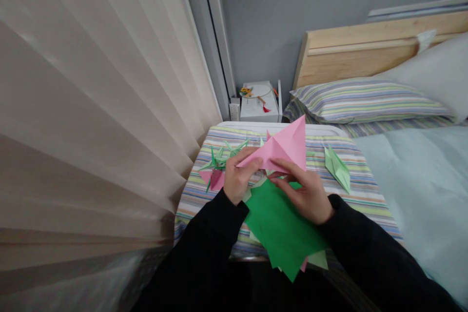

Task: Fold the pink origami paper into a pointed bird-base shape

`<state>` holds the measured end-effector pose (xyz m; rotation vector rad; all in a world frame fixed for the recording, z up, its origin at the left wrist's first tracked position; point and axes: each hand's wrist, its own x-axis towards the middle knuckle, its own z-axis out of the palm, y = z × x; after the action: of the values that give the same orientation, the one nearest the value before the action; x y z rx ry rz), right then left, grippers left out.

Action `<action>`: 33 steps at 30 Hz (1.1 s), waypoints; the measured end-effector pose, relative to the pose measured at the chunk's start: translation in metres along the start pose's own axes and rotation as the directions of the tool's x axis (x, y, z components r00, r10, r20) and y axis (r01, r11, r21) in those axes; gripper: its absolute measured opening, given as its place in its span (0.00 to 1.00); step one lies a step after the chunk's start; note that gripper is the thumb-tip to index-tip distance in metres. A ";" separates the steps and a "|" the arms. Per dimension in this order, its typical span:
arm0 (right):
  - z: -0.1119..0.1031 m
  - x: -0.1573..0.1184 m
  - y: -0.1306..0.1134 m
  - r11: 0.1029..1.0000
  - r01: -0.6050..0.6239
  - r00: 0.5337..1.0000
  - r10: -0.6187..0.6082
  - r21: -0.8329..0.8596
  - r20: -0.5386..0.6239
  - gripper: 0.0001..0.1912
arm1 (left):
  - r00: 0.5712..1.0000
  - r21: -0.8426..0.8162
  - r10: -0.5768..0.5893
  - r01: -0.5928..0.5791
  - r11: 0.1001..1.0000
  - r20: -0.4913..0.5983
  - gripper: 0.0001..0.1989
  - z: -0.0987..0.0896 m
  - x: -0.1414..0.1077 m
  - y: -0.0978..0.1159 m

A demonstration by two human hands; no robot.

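Observation:
A partly folded sheet of pink origami paper is held up between both hands, with creases across it and one corner pointing up to the right. My left hand pinches its left end between thumb and fingers. At its lower edge, the thumb and fingers of my right hand grip the paper near a fold. Below the hands lies a stack of green paper sheets, fanned out, with pale green and pink corners showing underneath. Part of the table under the hands is hidden.
Several folded green paper pieces and a folded pink piece lie left on the striped cloth. A light green folded piece lies right. Beyond stands a white cabinet; curtain at left, bed at right.

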<state>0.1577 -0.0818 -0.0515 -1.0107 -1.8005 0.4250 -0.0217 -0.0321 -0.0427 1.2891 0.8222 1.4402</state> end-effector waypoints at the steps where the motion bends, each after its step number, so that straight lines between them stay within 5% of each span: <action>1: 0.001 0.000 -0.003 0.996 -0.028 0.998 0.023 0.088 0.059 0.24 | 1.000 -0.028 0.006 -0.006 1.000 -0.019 0.15 0.001 0.000 -0.002; 3: 0.003 0.000 -0.006 0.976 -0.055 0.988 0.022 0.210 0.155 0.30 | 0.999 -0.079 0.001 -0.005 0.997 -0.054 0.15 0.003 0.001 -0.005; 5: 0.002 0.000 -0.006 0.978 -0.009 0.993 -0.016 0.209 0.119 0.30 | 0.995 -0.138 -0.007 -0.007 0.990 -0.100 0.17 0.006 0.003 -0.007; 7: -0.003 0.002 -0.004 0.995 0.083 0.994 -0.078 0.061 -0.078 0.25 | 0.989 -0.183 -0.017 -0.009 0.983 -0.144 0.18 0.008 0.005 -0.009; 10: -0.017 0.009 -0.009 0.936 0.170 0.888 -0.281 -0.307 -0.363 0.14 | 0.986 -0.167 -0.039 0.011 0.986 -0.164 0.18 0.007 0.006 -0.010; 12: -0.027 0.016 -0.023 0.831 0.286 0.891 -0.414 -0.477 -0.185 0.10 | 0.991 -0.094 -0.042 0.030 0.995 -0.130 0.17 0.004 0.005 -0.009; 15: -0.039 0.030 -0.054 0.733 0.363 0.910 -0.412 -0.575 0.050 0.12 | 0.996 0.013 -0.039 0.040 0.999 -0.078 0.13 0.001 0.002 -0.005; 18: -0.049 0.046 -0.081 0.661 0.340 0.906 -0.422 -0.669 0.043 0.04 | 0.998 0.094 -0.027 0.032 0.995 -0.062 0.07 0.001 0.000 0.001; 21: -0.054 0.064 -0.090 0.726 0.441 0.888 -0.437 -0.528 0.142 0.05 | 0.999 0.123 -0.024 0.029 0.992 -0.047 0.07 0.004 0.000 0.004; 27: -0.036 0.081 -0.054 0.757 0.484 0.853 -0.296 -0.438 0.431 0.11 | 1.000 0.065 -0.018 0.018 0.998 0.001 0.22 0.005 -0.001 0.000; 33: -0.017 0.074 -0.020 0.745 0.478 0.859 -0.288 -0.464 0.423 0.17 | 1.000 0.138 -0.015 0.017 0.990 -0.019 0.25 0.004 -0.005 0.003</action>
<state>0.1516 -0.0373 0.0128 -0.9349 -2.4572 -0.2406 -0.0190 -0.0379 -0.0405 1.3714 0.9562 1.4042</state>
